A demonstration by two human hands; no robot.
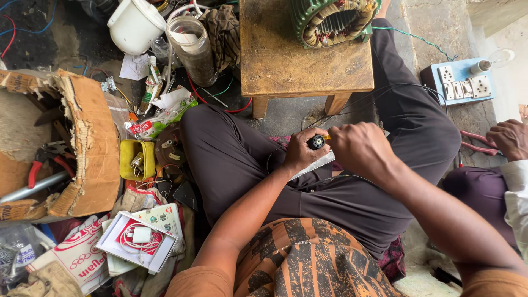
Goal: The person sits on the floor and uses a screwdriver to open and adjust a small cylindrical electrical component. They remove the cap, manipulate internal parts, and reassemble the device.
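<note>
Over the lap, both hands meet on one small black cylinder. Left hand curls shut around it, fingers wrapped beneath; right hand is closed in a fist just beside it, and what it pinches I cannot tell. One wooden stool stands ahead, bearing one green motor winding. One blue switchboard lies to the right, one yellow tub and one torn cardboard box to the left.
</note>
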